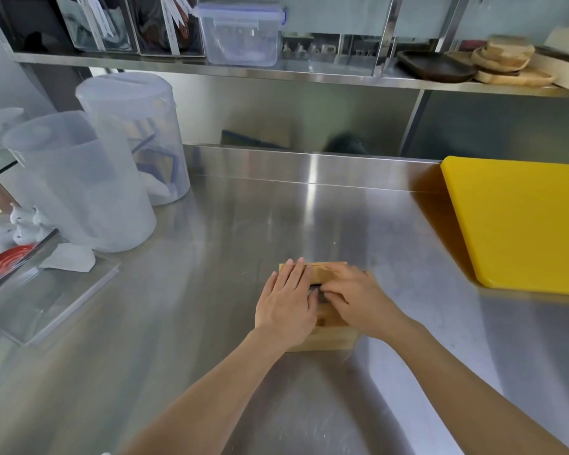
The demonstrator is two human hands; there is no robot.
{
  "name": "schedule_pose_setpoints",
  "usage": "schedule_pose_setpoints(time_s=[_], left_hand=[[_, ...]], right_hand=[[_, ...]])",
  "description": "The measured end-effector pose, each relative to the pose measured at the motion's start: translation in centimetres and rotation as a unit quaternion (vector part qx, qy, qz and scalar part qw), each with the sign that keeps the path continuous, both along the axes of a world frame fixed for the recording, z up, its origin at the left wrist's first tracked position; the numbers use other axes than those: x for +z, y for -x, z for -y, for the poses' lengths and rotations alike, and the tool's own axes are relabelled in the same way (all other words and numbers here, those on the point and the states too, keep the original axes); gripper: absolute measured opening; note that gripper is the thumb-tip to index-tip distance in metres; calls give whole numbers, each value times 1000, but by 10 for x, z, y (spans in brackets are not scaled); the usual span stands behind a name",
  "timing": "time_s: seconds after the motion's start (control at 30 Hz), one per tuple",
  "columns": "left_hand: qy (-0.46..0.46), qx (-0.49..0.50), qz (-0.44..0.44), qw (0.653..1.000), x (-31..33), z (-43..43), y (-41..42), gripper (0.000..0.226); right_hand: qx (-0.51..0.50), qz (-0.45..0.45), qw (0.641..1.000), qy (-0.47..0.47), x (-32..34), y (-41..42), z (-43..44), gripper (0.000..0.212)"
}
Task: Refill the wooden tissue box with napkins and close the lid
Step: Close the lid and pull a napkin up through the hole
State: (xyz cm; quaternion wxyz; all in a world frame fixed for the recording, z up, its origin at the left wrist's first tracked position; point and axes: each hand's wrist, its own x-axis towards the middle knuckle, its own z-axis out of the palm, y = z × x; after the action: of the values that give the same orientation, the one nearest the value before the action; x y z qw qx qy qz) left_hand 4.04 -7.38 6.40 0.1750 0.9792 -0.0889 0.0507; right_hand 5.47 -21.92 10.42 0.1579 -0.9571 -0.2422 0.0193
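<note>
A light wooden tissue box rests on the steel counter in front of me. My left hand lies flat on the left half of its top, fingers stretched toward the far edge. My right hand lies on the right half, fingertips at the dark slot in the middle of the lid. Both hands press on the lid, whose far strip shows beyond the fingers. No napkins show; the hands hide most of the box top.
A yellow cutting board lies at the right. Two lidded translucent plastic jugs stand at the back left, with a clear acrylic tray in front of them. A steel shelf above carries containers and wooden plates.
</note>
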Motion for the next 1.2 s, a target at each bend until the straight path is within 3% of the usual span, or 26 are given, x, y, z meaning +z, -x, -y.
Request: schedule_pose_setpoints(time_s=[0.2,0.37,0.53,0.77,1.2], left_hand=[[1,4,7,1000,-2,1,1,73],[3,11,-7,1000,-1,-1,3,77],[4,24,-26,999,0,-2,3,81],[11,21,-33,999,1,-1,3,83],[24,32,-40,998,5,1,3,84]], right_hand=[[15,-55,994,98,7,-6,-14,35],[38,-127,963,235,20,-13,-29,38],[25,-120,942,314,15,-20,-40,43],[22,-23,965,260,13,-15,-42,34],[42,53,977,203,15,-19,-36,25]])
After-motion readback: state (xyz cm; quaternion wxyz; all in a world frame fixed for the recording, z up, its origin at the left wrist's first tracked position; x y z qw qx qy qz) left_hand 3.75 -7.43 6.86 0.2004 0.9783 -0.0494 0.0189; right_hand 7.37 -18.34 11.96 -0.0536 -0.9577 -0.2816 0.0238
